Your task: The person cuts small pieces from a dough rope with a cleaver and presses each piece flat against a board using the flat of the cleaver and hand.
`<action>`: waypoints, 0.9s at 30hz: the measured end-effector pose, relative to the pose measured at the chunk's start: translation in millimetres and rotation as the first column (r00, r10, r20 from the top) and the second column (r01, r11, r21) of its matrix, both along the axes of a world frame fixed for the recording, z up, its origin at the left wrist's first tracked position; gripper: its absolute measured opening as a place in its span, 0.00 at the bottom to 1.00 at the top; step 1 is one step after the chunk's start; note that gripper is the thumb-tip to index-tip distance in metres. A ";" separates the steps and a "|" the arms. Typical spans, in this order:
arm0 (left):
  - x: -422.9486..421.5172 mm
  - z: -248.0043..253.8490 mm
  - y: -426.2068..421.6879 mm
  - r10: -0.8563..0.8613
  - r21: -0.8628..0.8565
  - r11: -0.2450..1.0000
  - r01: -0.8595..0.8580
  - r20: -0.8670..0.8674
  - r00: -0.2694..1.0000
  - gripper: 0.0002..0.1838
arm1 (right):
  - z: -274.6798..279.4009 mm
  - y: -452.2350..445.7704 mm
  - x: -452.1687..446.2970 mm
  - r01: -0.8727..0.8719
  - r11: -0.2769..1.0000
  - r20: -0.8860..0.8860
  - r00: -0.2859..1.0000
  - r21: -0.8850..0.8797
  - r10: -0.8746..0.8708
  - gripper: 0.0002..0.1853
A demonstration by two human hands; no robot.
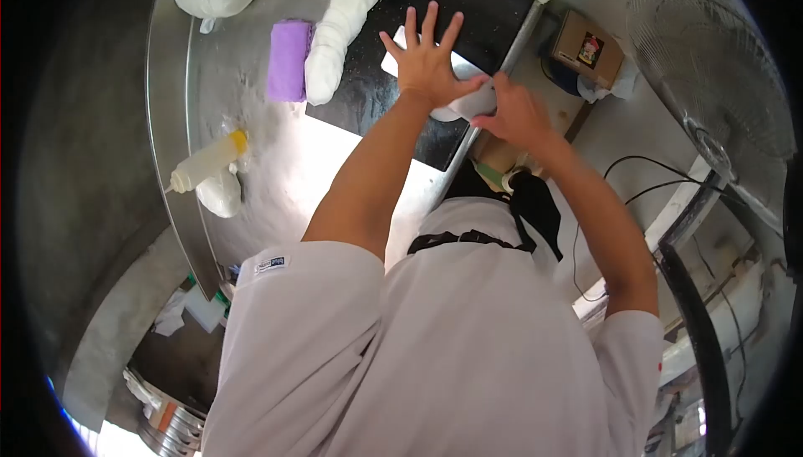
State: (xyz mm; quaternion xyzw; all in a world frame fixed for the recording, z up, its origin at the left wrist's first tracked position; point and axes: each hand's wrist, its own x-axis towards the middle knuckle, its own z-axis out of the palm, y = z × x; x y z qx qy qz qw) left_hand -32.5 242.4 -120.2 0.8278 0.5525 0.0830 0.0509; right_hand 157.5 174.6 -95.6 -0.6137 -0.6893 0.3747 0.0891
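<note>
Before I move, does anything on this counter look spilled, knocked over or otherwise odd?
The squeeze bottle appears to lie on its side beside a small white bundle, so it might leak, though I can't make out a puddle. Pale powdery streaks mark the black board. Nothing looks clearly damaged.

From here, I have a way across the metal counter (272,152) between the purple cloth (288,61) and the squeeze bottle (205,164). The long white roll (347,18), just beside the cloth, blocks a low sideways pass onto the black board (481,5). On the board, I can slip between the roll and the left hand (427,71). Beyond its right edge, the box (577,35) and fan (711,81) obstruct me.
</note>
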 end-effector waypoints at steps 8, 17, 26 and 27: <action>-1.6 1.4 -22.4 -0.152 -0.105 0.983 0.148 -0.032 0.988 0.69 | -17.0 -65.3 -17.1 0.096 0.995 -0.103 0.990 -0.034 -0.099 0.44; 12.5 -2.6 32.9 -0.191 0.063 0.980 0.187 0.083 0.978 0.62 | -12.3 -4.0 -1.8 0.089 0.996 -0.028 0.996 0.015 -0.088 0.39; 24.1 -7.1 -13.1 -0.366 -0.103 0.924 0.369 0.046 0.930 0.62 | -31.0 -74.5 -1.7 0.147 0.982 0.016 0.989 0.122 -0.150 0.47; 24.9 -6.7 -11.8 -0.376 -0.071 0.922 0.379 0.052 0.925 0.62 | -28.9 -75.0 1.0 0.093 0.937 0.111 0.984 0.337 -0.138 0.47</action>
